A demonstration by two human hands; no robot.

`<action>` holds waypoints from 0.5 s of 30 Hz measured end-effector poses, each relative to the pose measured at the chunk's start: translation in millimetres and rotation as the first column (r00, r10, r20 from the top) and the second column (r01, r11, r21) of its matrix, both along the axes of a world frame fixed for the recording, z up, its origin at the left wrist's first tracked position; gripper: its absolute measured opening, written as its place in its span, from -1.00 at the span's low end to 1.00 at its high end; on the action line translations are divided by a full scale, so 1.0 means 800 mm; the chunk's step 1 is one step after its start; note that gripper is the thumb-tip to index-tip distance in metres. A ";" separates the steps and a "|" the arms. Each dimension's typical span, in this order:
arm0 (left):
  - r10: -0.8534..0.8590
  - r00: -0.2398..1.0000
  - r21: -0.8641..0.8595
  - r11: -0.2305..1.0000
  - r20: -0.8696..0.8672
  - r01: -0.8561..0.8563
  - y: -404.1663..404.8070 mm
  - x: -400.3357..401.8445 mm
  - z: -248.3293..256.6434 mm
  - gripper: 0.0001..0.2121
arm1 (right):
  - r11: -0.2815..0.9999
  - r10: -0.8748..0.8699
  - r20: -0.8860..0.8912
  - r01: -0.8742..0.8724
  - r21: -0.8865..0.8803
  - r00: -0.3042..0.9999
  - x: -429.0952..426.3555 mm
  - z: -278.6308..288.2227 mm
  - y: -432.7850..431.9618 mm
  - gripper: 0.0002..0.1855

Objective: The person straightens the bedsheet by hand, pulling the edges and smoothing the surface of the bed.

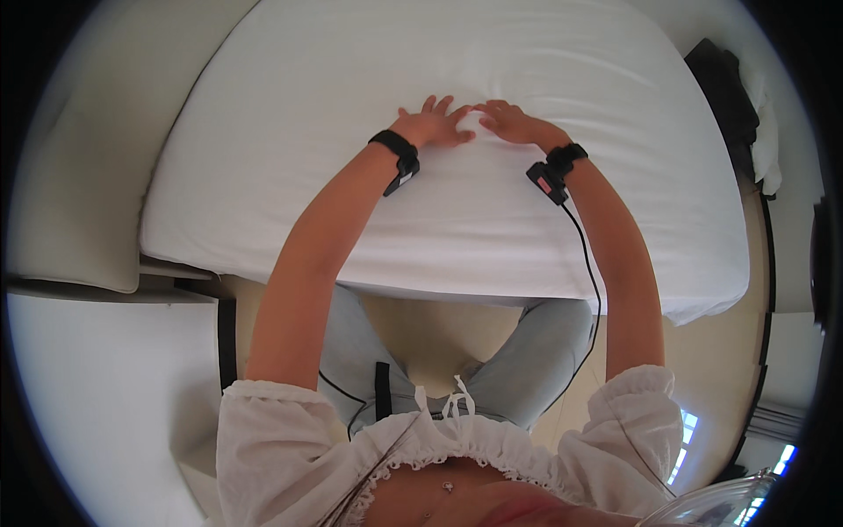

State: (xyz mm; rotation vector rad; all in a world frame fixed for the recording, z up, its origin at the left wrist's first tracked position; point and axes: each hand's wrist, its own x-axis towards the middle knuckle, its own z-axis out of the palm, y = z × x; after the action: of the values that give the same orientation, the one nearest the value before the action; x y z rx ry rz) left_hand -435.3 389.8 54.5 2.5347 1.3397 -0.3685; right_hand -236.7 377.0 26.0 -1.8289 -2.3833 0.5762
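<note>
A white fitted sheet point(461, 217) covers the mattress in front of me, with soft wrinkles running across it. My left hand point(431, 123) rests on the sheet, palm down and fingers spread. Close beside it, my right hand point(510, 122) also touches the sheet, its fingers pointing toward the left hand. The fingertips of both hands nearly meet; whether they touch or pinch a bit of cloth is hard to tell. Each wrist wears a black strap with a small device, the left device point(403, 172) and the right device point(548, 184).
A pale upholstered panel point(72, 165) borders the bed's left side. Below it stands a white cabinet-like surface point(112, 369). Dark and white cloth items point(724, 99) lie past the right edge. A black cable point(593, 283) hangs from the right device toward my legs. Beige floor point(448, 323) shows beneath.
</note>
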 end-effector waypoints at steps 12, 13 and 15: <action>-0.118 0.993 -0.021 0.993 -0.033 0.117 -0.034 -0.039 0.007 -0.15 | 0.997 0.075 0.010 -0.074 -0.006 0.997 -0.018 0.013 -0.043 -0.50; -0.146 0.989 -0.037 0.989 -0.016 0.146 -0.037 -0.042 0.009 -0.16 | 0.995 0.097 0.027 -0.097 0.000 0.995 -0.017 0.014 -0.050 -0.50; -0.167 0.986 -0.020 0.986 0.005 0.168 -0.050 -0.049 0.017 -0.19 | 0.993 0.118 0.025 -0.118 -0.008 0.993 -0.018 0.021 -0.069 -0.50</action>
State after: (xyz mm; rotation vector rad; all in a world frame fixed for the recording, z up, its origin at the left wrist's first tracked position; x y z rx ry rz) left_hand -474.8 350.1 68.3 2.6377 1.1187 -0.4075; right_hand -251.3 321.9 42.5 -1.7160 -2.5224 0.5754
